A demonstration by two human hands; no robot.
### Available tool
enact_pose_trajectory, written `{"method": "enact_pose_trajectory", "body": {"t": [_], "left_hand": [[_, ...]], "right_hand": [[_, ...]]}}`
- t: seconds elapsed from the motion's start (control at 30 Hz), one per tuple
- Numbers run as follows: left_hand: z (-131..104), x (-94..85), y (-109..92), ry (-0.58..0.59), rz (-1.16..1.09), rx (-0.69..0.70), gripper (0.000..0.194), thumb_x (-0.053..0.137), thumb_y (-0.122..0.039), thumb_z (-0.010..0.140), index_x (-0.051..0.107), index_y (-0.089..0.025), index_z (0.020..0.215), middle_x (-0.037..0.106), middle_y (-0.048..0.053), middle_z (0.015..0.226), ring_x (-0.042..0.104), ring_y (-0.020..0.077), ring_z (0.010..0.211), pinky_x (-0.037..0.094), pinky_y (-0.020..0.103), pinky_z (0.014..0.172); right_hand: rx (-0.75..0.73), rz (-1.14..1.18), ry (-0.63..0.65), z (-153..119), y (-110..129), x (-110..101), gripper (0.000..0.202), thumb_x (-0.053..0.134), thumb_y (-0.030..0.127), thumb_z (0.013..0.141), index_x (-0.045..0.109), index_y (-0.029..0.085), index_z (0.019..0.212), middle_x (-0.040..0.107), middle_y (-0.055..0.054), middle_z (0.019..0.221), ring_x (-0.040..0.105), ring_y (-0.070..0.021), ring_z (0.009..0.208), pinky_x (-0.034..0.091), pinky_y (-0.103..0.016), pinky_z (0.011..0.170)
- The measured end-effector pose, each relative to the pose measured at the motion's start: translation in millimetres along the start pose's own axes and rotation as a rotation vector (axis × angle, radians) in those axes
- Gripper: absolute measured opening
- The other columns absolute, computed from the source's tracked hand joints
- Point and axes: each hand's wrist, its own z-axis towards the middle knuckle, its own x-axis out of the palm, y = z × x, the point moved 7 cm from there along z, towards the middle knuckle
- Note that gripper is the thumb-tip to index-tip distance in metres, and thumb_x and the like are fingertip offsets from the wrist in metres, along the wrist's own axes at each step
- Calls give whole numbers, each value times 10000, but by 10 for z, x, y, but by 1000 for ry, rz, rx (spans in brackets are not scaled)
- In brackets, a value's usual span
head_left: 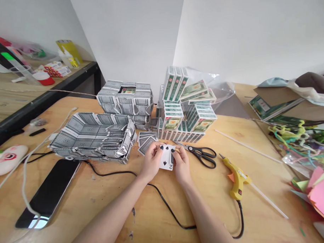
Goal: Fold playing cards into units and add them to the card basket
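Note:
Between my two hands is a playing card (166, 160), a two of spades with its face up. My left hand (152, 160) pinches its left edge, and my right hand (182, 162) grips the right edge, where a strip of patterned card back shows. Just beyond my left hand lies a loose pile of playing cards (145, 140), backs up. Black-handled scissors (203, 153) rest by my right hand, blades pointing toward it. An open tray built of folded cards (84, 127) stands to the left, with a stack of cards at its right end.
Behind the tray is a box made of cards (125, 99). Boxed card decks (172, 116) are piled at the back centre. A yellow glue gun (237, 181) with a black cord lies right, near glue sticks (246, 145). A phone (51, 192) and white cable occupy the left.

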Motion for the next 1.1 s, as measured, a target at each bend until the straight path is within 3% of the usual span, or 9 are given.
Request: {"method": "enact_pose_trajectory", "body": {"t": [0.27, 0.73, 1.1], "left_hand": [[11, -18, 19, -19, 14, -5, 159, 465, -218, 763, 541, -181, 899, 578, -12, 743, 537, 108, 657, 426, 194, 571], [43, -14, 3, -11, 48, -15, 197, 461, -215, 738, 581, -170, 887, 613, 14, 791, 559, 129, 699, 438, 206, 587], [78, 24, -71, 103, 104, -1, 149, 407, -160, 733, 547, -171, 783, 527, -13, 682, 470, 102, 604, 396, 180, 524]], "right_hand": [[48, 80, 53, 2, -22, 28, 201, 507, 309, 719, 537, 227, 900, 603, 14, 781, 522, -132, 598, 408, -228, 516], [23, 50, 23, 34, -35, -12, 126, 528, 309, 706, 528, 223, 798, 526, 33, 666, 459, -113, 543, 379, -214, 503], [58, 71, 60, 9, -37, 17, 117, 512, 325, 727, 480, 232, 790, 523, 42, 641, 461, -115, 518, 376, -217, 482]]}}
